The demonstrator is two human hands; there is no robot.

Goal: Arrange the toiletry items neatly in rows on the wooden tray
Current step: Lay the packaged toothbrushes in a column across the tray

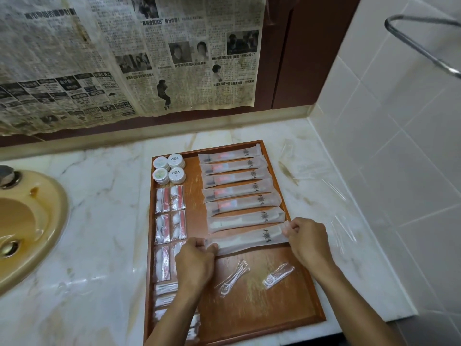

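Fingers (290, 229) of both hands pinch seventh sachet (249, 239) ends on tray (287, 318); six rows done, two flossers (278, 275) loose

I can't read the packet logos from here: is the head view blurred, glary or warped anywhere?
Head view: dim, even light, no hard shadows; long packet between left hand and right hand is soft, logo unreadable; clear wrappers on the counter glint faintly; wide-angle lens bows the tray edges and wall tiles.

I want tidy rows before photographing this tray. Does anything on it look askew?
Yes. Two floss pick packets lie loose at differing angles on the tray, outside any row. The long sachet held by both hands isn't set down yet.
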